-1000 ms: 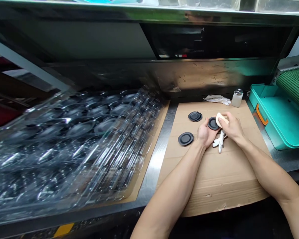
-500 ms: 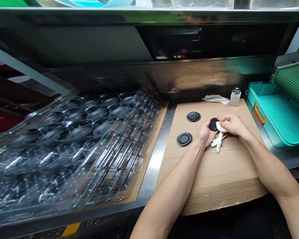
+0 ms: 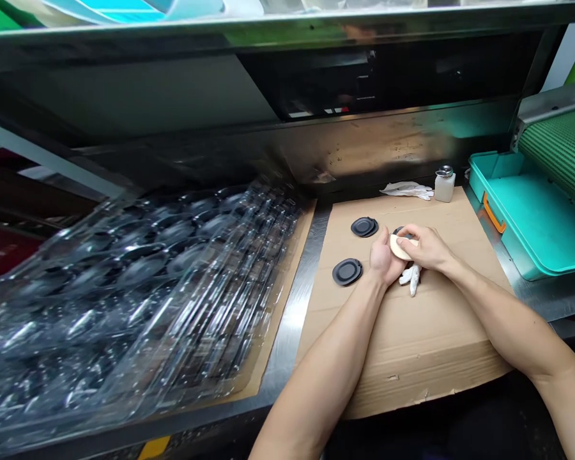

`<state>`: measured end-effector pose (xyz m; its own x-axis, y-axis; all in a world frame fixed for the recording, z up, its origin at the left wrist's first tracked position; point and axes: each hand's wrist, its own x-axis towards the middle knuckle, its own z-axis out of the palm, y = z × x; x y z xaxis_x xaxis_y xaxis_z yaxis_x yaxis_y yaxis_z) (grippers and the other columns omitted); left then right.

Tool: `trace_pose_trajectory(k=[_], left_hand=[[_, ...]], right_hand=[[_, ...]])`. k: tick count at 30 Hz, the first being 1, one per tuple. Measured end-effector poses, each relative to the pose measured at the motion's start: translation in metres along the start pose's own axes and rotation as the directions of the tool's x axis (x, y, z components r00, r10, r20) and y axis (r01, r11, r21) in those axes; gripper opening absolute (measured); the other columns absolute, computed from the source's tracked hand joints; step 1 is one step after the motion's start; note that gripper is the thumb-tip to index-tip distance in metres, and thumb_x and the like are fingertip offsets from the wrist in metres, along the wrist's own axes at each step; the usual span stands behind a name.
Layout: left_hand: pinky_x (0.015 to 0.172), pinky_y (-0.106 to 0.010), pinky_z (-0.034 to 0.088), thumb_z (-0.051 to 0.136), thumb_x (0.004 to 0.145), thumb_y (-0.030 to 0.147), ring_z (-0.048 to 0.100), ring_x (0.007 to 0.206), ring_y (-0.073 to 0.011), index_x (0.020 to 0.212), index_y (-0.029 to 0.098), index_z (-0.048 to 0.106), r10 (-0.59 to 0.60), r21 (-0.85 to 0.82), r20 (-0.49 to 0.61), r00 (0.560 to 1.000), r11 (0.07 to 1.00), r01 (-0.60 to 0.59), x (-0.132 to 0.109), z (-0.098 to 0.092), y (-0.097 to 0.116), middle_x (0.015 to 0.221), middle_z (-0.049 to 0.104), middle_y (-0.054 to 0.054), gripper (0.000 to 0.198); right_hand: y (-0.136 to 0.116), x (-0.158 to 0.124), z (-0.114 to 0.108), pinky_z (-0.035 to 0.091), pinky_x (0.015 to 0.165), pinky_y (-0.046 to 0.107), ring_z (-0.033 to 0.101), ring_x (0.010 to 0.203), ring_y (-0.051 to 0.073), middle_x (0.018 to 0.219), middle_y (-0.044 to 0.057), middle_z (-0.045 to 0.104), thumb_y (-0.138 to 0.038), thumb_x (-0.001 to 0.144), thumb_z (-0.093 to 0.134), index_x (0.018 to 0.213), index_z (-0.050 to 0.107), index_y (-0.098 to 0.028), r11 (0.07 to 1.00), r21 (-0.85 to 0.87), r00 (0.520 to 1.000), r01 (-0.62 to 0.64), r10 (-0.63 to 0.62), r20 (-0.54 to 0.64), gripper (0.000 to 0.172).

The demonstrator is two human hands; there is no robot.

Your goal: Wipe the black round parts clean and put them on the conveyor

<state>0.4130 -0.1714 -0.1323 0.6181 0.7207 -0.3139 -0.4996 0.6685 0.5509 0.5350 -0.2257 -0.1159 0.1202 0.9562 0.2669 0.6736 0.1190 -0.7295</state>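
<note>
We have clear trays (image 3: 144, 271) stacked across the left of the frame, cardboard (image 3: 421, 338) at lower right of centre, and a green box (image 3: 549, 217) at the right edge. Right of centre, our left hand (image 3: 384, 258) cups a black disc (image 3: 397, 230), mostly hidden, while our right hand (image 3: 426, 248) pinches a pale pad (image 3: 399, 248) over it.

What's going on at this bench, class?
A person's right hand holds a pale pad over a dark piece, mostly hidden, in the left hand. Black round parts lie on the cardboard, left of the hands. Stacked clear trays are farther left; a bottle stands near the cardboard's far right corner.
</note>
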Motion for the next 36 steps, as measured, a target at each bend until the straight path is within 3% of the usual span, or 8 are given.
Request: trace_pose_trajectory(k=[3,11,16,19,24,28,30,36], left_hand=[[0.106,-0.054,0.052,0.028,0.103,0.063,0.068,0.12,-0.0368,0.104,0.01,0.069,0.002,-0.002,0.021,1.0,1.0,-0.002,-0.006,0.003,0.001,0.108,0.074,-0.022,0.067],[0.108,-0.053,0.052,0.032,0.106,0.049,0.068,0.121,-0.0332,0.109,0.011,0.069,0.04,-0.022,0.044,0.998,0.999,-0.04,-0.004,-0.008,0.004,0.112,0.075,-0.02,0.053],[0.11,-0.047,0.052,0.037,0.107,0.035,0.068,0.121,-0.0284,0.109,0.014,0.07,0.052,-0.034,0.013,0.999,0.998,-0.052,-0.002,-0.009,0.004,0.111,0.076,-0.015,0.039],[0.11,-0.046,0.053,0.036,0.107,0.034,0.069,0.121,-0.0277,0.106,0.013,0.07,0.048,-0.038,0.015,0.999,0.998,-0.047,-0.002,-0.008,0.005,0.11,0.076,-0.015,0.039],[0.105,-0.044,0.056,0.036,0.108,0.035,0.07,0.117,-0.0275,0.106,0.011,0.069,0.051,-0.041,-0.025,0.998,0.998,-0.052,-0.003,-0.012,0.011,0.113,0.076,-0.017,0.04],[0.104,-0.045,0.056,0.038,0.107,0.033,0.071,0.114,-0.0268,0.11,0.012,0.07,0.054,-0.04,-0.017,0.998,0.998,-0.054,-0.003,-0.013,0.011,0.109,0.077,-0.016,0.038],[0.104,-0.046,0.056,0.039,0.107,0.034,0.072,0.114,-0.0274,0.111,0.013,0.069,0.053,-0.038,-0.005,0.999,0.998,-0.053,-0.003,-0.013,0.011,0.11,0.077,-0.016,0.038],[0.089,-0.045,0.06,0.033,0.105,0.042,0.07,0.116,-0.0331,0.114,0.011,0.068,0.041,-0.04,0.031,0.999,0.998,-0.04,-0.008,-0.013,0.017,0.127,0.071,-0.022,0.048]], right_hand=[[-0.009,-0.003,0.007,0.049,0.082,0.025,0.069,0.09,0.017,0.103,0.001,0.078,-0.036,0.094,0.057,0.111,0.075,-0.023,1.0,0.023,0.999,0.009,-0.01,0.036,0.028],[0.002,0.001,-0.015,0.049,0.079,0.026,0.071,0.089,0.019,0.095,0.0,0.079,-0.035,0.09,0.062,0.102,0.081,-0.026,0.992,-0.114,0.997,-0.051,0.057,0.051,0.025],[0.004,0.001,-0.017,0.05,0.084,0.027,0.072,0.096,0.02,0.102,0.002,0.08,-0.041,0.094,0.058,0.11,0.078,-0.024,0.989,-0.14,0.996,-0.055,0.045,-0.078,0.031],[0.001,0.0,-0.011,0.051,0.089,0.028,0.072,0.101,0.021,0.108,0.002,0.079,-0.042,0.096,0.056,0.115,0.076,-0.028,0.984,-0.179,0.999,-0.023,0.014,-0.053,0.031],[0.002,0.0,-0.011,0.052,0.09,0.034,0.072,0.105,0.026,0.112,0.006,0.079,-0.046,0.1,0.049,0.128,0.07,-0.028,0.92,-0.316,0.955,-0.232,0.153,-0.256,0.039],[0.002,0.001,-0.01,0.052,0.092,0.029,0.072,0.106,0.022,0.115,0.003,0.078,-0.048,0.099,0.052,0.125,0.071,-0.028,0.97,-0.224,0.985,-0.091,0.055,-0.163,0.037],[0.005,0.002,-0.011,0.051,0.093,0.03,0.072,0.107,0.022,0.116,0.002,0.078,-0.048,0.099,0.052,0.125,0.071,-0.028,0.972,-0.222,0.982,-0.077,0.036,-0.184,0.038],[0.028,0.008,-0.024,0.051,0.091,0.037,0.069,0.107,0.029,0.115,0.009,0.077,-0.046,0.1,0.048,0.126,0.071,-0.026,0.885,-0.33,0.931,-0.327,0.241,-0.276,0.04]])
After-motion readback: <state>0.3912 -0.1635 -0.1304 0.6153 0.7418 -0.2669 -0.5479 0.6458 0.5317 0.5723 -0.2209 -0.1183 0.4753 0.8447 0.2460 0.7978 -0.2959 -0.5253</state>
